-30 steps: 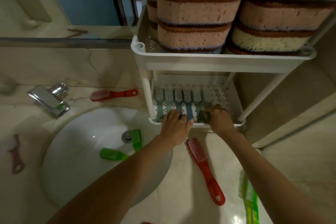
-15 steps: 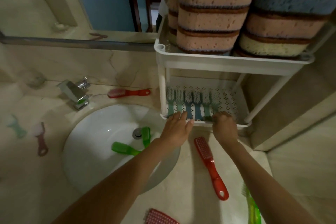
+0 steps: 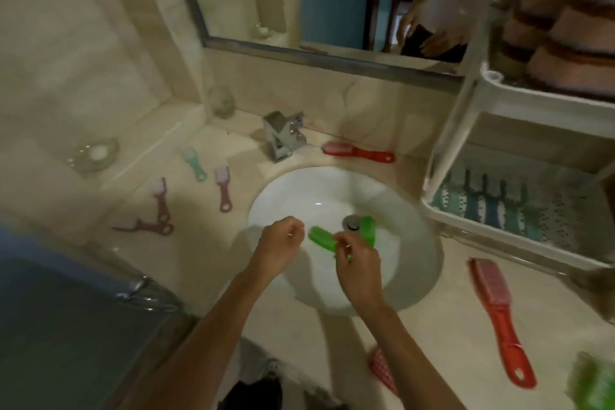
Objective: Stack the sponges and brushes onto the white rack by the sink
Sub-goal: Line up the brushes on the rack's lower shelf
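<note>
Both hands hang over the sink basin [image 3: 416,276]. Left hand [image 3: 283,241]: fingers loosely curled, nothing in it. Right hand [image 3: 357,258]: fingertips curled at the near end of a green brush [image 3: 320,237]; blur hides whether it is gripped. Second green brush [image 3: 367,230] lies just beyond the right fingers, by the drain. White rack [image 3: 499,221] stands well off past the right hand. Best: pinch the handle firmly, plastic likely slick; left hand takes the second brush, one trip.
</note>
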### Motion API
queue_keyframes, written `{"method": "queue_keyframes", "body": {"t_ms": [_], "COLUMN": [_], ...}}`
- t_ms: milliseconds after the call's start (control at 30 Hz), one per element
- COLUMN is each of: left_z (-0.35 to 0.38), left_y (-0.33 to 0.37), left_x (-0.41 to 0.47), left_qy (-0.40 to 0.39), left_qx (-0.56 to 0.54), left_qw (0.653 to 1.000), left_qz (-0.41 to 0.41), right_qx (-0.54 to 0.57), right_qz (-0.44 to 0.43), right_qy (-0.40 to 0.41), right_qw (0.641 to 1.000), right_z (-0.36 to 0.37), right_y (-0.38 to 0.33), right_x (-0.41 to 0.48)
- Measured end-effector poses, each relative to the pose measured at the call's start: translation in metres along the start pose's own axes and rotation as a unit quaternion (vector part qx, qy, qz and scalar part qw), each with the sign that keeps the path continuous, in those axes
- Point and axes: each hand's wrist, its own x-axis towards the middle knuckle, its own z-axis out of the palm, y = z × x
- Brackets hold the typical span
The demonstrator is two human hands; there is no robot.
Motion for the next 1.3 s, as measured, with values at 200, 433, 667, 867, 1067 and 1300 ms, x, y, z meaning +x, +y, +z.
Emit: {"method": "queue_keyframes", "body": {"t_ms": [200, 433, 667, 867, 1067, 1300], "left_z": [-0.07, -0.146, -0.174, -0.164, -0.16, -0.16], "left_y": [-0.098, -0.201, -0.254, -0.274, -0.28, -0.276], "left_x": [0.023, 0.083, 0.121, 0.124, 0.122, 0.116], "left_qy": [0.041, 0.072, 0.041, 0.051, 0.09, 0.206], "left_qx": [-0.027, 0.021, 0.125, 0.18, 0.203, 0.021], "left_qw": [0.994, 0.983, 0.978, 0.979, 0.966, 0.959], "left_qz": [-0.094, -0.164, -0.16, -0.083, -0.131, -0.196], "right_qx": [-0.004, -0.118, -0.198, -0.24, -0.281, -0.28], "right_qz": [0.048, 0.068, 0.132, 0.152, 0.159, 0.223], "right_qy": [-0.149, -0.242, -0.237, -0.238, -0.227, -0.251], "right_qw": [0.988, 0.961, 0.942, 0.929, 0.919, 0.899], "right_z": [0.084, 0.175, 0.229, 0.261, 0.277, 0.278], "right_y": [-0.048, -0.098, -0.121, -0.132, -0.129, -0.125], "right_x": [0.006, 0.038, 0.077, 0.104, 0.116, 0.125]}}
